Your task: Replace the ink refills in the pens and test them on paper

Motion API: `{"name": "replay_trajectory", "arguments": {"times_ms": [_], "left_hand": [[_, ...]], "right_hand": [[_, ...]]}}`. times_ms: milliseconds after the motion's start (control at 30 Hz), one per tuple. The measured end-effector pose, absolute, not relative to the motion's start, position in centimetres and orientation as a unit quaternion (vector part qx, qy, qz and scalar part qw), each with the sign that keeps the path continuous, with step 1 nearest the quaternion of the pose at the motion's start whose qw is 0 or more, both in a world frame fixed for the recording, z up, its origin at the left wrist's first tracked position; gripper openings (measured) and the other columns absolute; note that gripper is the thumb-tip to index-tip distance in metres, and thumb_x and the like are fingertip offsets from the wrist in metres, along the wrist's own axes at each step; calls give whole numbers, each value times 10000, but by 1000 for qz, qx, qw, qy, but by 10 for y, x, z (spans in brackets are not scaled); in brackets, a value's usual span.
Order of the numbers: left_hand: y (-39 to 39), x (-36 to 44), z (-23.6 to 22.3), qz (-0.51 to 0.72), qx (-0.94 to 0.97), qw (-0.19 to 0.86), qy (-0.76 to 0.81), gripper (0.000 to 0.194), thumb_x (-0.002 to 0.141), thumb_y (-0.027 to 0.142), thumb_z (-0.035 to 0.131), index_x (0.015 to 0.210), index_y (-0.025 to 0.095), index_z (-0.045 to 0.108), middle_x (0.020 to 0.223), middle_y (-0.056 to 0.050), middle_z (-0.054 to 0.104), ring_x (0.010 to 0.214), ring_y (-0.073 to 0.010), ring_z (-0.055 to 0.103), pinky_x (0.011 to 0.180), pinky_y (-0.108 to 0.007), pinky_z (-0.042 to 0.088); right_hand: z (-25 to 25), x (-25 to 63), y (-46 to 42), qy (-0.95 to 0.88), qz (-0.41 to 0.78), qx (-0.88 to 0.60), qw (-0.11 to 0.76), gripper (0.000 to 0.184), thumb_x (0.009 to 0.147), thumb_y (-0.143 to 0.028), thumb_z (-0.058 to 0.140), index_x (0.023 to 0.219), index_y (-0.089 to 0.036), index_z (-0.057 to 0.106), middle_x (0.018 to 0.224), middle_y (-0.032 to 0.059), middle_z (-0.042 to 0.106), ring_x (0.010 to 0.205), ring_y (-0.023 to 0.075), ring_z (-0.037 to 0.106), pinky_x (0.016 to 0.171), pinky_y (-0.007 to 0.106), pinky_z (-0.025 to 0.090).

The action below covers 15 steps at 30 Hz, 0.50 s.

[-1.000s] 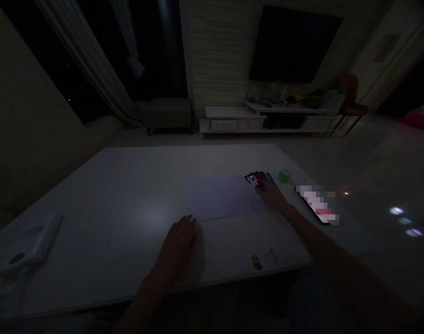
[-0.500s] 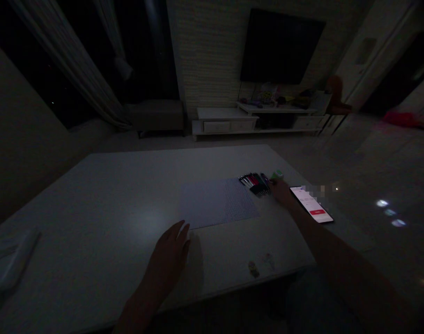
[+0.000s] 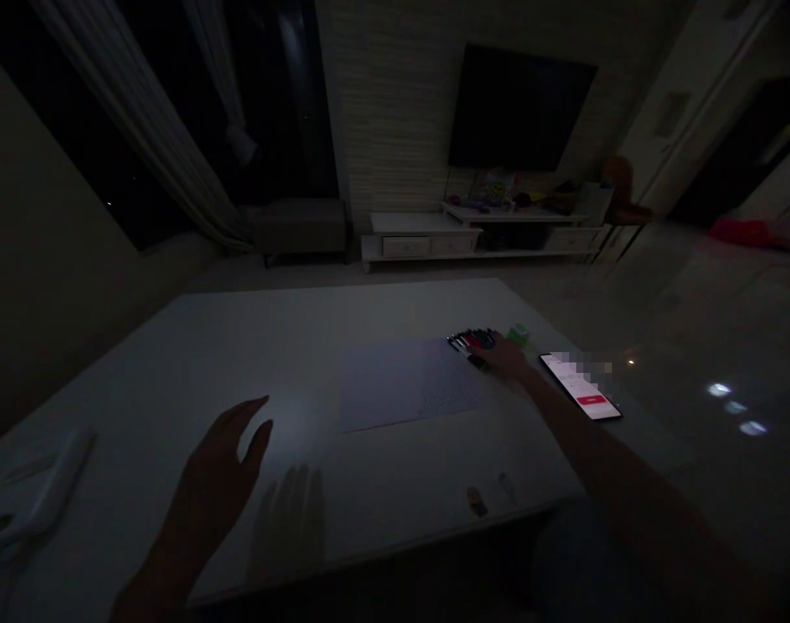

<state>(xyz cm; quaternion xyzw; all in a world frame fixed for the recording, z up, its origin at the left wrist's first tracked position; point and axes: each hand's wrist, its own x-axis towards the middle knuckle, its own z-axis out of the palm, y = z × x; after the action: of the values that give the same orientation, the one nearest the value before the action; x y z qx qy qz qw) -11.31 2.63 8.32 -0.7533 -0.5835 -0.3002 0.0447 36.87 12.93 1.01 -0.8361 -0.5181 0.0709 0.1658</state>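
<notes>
Pens (image 3: 460,346), side by side at fingers of right hand (image 3: 502,355), likely spread in row for separate access. Hands: well apart. Right-hand grip: cannot tell, too dark. At left hand (image 3: 219,467): thumb parted from fingers, nothing held, apparently raised off table (image 3: 291,320), judging by offset shadow. Between hands: sheet (image 3: 395,385), flat, probably for full support. Just beyond right hand: green box (image 3: 517,334). Outward of right hand: phone (image 3: 580,389), lit screen upward, presumably for viewing
</notes>
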Motion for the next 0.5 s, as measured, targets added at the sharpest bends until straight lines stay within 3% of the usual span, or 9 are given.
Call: {"name": "replay_trajectory", "arguments": {"times_ms": [67,133,500], "left_hand": [[21,-111,83,-308,-741,26,-596,395,865,429,371,1163,202,495,1138,-85,569,944,-226,600,788,-375,512],[16,-104,82,-312,-744,8,-591,403,867,431,369,1178,200,482,1130,-88,569,926,-222,604,764,-363,517],[10,-91,72,-290,-783,-22,-550,403,884,410,344,1214,201,443,1154,-101,549,987,-226,581,827,-389,491]], "right_hand": [[12,362,134,-516,72,-845,121,985,592,-695,560,1342,-103,320,1144,223,538,1035,327,529,794,387,408],[13,358,139,-508,70,-854,87,987,576,-675,579,1328,-86,334,1176,244,506,1078,357,494,823,427,396],[17,360,159,-538,58,-841,-2,669,626,-542,594,1060,-33,602,1090,233,581,1022,330,551,808,375,434]]}}
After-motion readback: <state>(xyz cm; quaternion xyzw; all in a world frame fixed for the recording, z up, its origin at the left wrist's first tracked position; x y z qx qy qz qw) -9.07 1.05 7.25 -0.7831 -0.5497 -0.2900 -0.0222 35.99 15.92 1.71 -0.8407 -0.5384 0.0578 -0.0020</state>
